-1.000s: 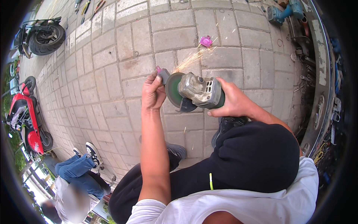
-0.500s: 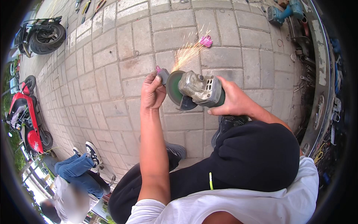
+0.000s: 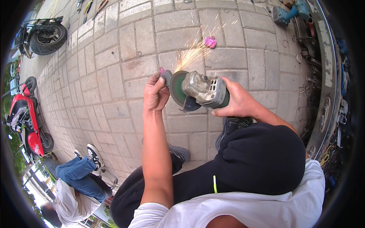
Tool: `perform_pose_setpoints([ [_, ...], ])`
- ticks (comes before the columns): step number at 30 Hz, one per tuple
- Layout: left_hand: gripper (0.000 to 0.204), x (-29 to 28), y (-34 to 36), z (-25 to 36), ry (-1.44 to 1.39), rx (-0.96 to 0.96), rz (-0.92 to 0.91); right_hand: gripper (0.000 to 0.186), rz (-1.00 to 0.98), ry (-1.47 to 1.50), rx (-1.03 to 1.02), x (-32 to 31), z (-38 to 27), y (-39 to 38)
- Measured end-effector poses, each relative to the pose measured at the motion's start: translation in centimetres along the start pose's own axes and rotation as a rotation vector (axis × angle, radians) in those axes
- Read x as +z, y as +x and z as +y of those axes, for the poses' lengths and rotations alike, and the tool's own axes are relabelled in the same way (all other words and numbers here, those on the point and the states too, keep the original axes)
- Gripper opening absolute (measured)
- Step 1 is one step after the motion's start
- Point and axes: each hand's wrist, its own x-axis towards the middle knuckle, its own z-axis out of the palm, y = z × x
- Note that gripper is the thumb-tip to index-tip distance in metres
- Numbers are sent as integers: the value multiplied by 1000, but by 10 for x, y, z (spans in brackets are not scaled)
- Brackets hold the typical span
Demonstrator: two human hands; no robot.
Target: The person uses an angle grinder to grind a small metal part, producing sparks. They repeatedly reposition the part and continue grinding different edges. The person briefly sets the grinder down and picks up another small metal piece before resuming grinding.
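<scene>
My right hand [image 3: 239,99] is wrapped round the body of an angle grinder [image 3: 205,91], worn grey with a dark guard. Its green-grey disc [image 3: 177,89] faces left and meets the edge of a small grey block with a pink tab, which looks like a brake pad [image 3: 166,76]. Pinched between thumb and fingers, that pad is in my left hand [image 3: 156,93]. Sparks [image 3: 190,57] spray up and to the right from the contact. They fly toward a bright pink piece [image 3: 210,42] lying on the paving. The grinder's rear end is hidden by my right hand.
A blue cordless power tool [image 3: 291,14] and several sockets [image 3: 312,79] lie along the metal edge at right. Hand tools [image 3: 100,7] are at the far left. A motorcycle wheel [image 3: 48,39], a red scooter [image 3: 28,117] and a seated person in jeans [image 3: 80,173] are at left.
Both hands, the grinder and the pad hold almost the same place. The spark spray has shifted shape slightly. The seated person's upper body has moved a little.
</scene>
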Motion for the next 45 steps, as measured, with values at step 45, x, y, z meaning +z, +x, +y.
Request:
perform_pose_setpoints([
  [45,28,5,-2,-3,23,4,28,95,-10,25,0,1,0,4],
])
